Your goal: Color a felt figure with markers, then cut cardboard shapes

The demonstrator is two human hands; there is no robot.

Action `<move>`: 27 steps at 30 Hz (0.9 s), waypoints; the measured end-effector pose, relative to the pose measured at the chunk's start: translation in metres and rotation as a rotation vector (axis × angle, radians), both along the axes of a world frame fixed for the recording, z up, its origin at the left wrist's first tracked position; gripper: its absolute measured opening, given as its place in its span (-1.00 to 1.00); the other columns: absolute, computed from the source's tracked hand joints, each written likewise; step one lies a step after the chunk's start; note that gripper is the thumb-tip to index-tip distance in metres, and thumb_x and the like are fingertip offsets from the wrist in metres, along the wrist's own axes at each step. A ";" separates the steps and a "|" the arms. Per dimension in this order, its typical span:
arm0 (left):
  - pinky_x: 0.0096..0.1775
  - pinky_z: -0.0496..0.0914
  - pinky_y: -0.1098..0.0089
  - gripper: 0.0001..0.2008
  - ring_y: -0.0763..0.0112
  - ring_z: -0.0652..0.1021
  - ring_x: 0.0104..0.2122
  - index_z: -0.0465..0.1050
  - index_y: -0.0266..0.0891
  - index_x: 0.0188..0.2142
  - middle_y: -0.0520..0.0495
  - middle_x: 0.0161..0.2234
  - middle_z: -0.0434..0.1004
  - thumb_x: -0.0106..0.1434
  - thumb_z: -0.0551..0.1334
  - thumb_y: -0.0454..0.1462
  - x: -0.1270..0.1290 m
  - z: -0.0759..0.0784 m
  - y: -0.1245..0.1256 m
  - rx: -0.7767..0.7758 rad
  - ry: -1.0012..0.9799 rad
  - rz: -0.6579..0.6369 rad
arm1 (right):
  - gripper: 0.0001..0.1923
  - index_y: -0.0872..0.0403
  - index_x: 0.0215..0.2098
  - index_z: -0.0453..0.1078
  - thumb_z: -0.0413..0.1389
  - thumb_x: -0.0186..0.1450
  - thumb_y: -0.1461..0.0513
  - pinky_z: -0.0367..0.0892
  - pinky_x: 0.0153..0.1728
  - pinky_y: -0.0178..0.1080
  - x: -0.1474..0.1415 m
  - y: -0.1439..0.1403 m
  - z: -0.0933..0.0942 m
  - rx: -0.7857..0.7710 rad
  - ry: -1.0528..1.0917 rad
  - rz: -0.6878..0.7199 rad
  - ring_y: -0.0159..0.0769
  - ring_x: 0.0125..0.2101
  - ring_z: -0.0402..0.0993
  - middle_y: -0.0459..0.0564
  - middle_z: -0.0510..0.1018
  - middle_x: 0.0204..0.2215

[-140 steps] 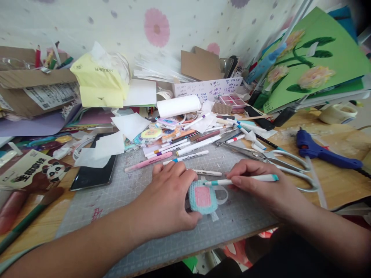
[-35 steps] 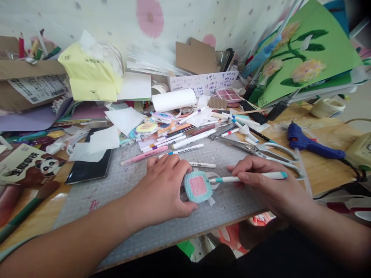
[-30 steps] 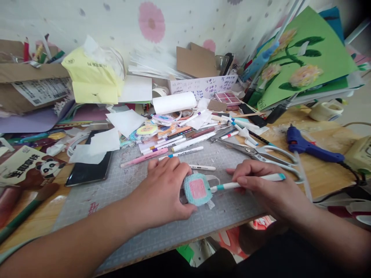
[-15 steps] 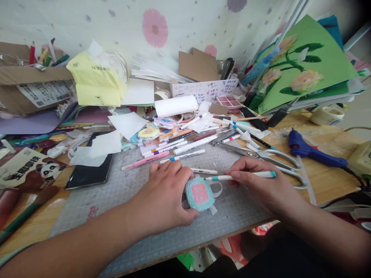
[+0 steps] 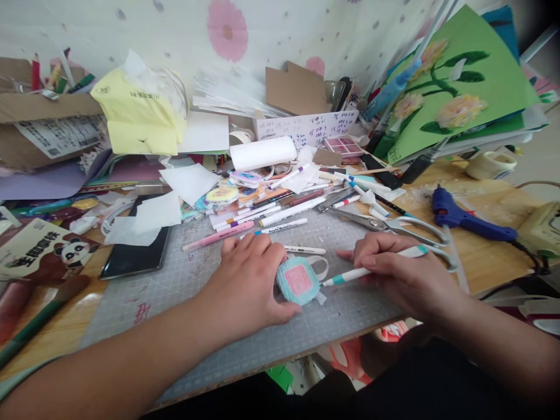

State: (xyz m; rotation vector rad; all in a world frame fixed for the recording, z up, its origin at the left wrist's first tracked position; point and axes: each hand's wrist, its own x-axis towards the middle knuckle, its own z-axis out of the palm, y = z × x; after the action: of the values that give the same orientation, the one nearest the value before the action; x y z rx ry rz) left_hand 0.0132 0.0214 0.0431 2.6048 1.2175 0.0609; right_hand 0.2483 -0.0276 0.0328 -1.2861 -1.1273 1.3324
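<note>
My left hand [image 5: 258, 280] grips a small, rounded turquoise piece [image 5: 283, 281] with a textured surface and a pink square [image 5: 300, 276] in its middle. A pale loop [image 5: 322, 267] sticks out from its far right side. The piece is held just above or on the grey cutting mat [image 5: 201, 350]; I cannot tell which. In my right hand [image 5: 389, 268] is a white marker [image 5: 356, 274] with teal ends, held like a pen. Its tip is at the right edge of the turquoise piece. Beyond the piece lies a white pen [image 5: 306, 249] on the mat.
Scissors [image 5: 394, 224] and a blue glue gun [image 5: 468, 217] lie to the right. Behind the mat are heaped markers [image 5: 293, 212], paper scraps [image 5: 190, 181] and a white roll [image 5: 262, 154]. A black phone [image 5: 135, 256], partly under paper, and a brush [image 5: 48, 315] lie left. The mat's front edge is near my lap.
The marker tip has moved from the upper edge of the turquoise piece down to its right edge. My left hand keeps its hold, and the whole view has shifted slightly.
</note>
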 end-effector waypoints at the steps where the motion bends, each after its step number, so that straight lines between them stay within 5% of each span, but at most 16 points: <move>1: -0.12 0.18 0.02 -0.45 0.01 0.39 -0.14 0.33 -0.18 -0.27 -0.11 -0.22 0.38 -0.11 0.37 0.11 0.000 0.000 0.000 0.034 0.011 -0.001 | -0.83 0.00 -0.65 0.44 0.23 0.10 0.23 0.25 0.06 -0.09 0.001 -0.003 -0.001 0.005 0.016 -0.002 -0.36 -0.62 0.29 -0.19 0.37 -0.73; 7: -0.08 0.16 0.01 -0.29 -0.03 0.39 -0.12 0.34 -0.18 -0.31 -0.11 -0.24 0.39 -0.23 0.29 0.32 -0.004 -0.002 0.009 0.076 -0.006 -0.036 | -0.86 0.00 -0.55 0.47 0.26 0.13 0.16 0.33 -0.09 -0.11 0.012 -0.017 -0.012 0.010 -0.053 -0.070 -0.25 -0.49 0.43 -0.15 0.44 -0.66; 14: 0.00 0.17 0.07 -0.30 0.09 0.39 -0.07 0.32 0.01 0.08 -0.05 -0.14 0.36 -0.08 0.40 -0.05 -0.008 0.002 0.022 -0.112 -0.101 -0.163 | -0.88 -0.03 -0.50 0.48 0.25 0.15 0.14 0.35 -0.28 -0.25 0.006 -0.023 -0.004 0.036 -0.207 -0.020 -0.14 -0.28 0.49 -0.10 0.50 -0.56; 20: -0.03 0.19 0.08 -0.47 0.13 0.41 -0.14 0.42 0.01 -0.03 -0.01 -0.21 0.38 -0.05 0.35 -0.11 -0.006 0.000 0.021 -0.080 -0.099 -0.168 | -0.88 -0.01 -0.51 0.45 0.20 0.20 0.20 0.28 0.01 -0.13 -0.006 -0.034 0.004 0.142 -0.339 0.199 -0.31 -0.52 0.43 -0.16 0.47 -0.61; 27: -0.08 0.16 0.05 -0.47 0.09 0.39 -0.15 0.37 -0.12 -0.16 -0.01 -0.23 0.36 -0.11 0.40 -0.01 -0.008 -0.004 0.018 -0.028 -0.076 -0.163 | -0.89 -0.05 -0.49 0.48 0.24 0.19 0.16 0.37 -0.18 -0.22 0.004 -0.028 -0.007 0.076 -0.233 -0.041 -0.09 -0.19 0.50 -0.07 0.54 -0.50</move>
State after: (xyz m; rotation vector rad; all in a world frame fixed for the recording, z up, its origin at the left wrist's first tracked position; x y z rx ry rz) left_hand 0.0055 0.0397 0.0388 2.6413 0.9705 0.1092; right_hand 0.2526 -0.0551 0.0257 -1.4272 -1.2903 1.1197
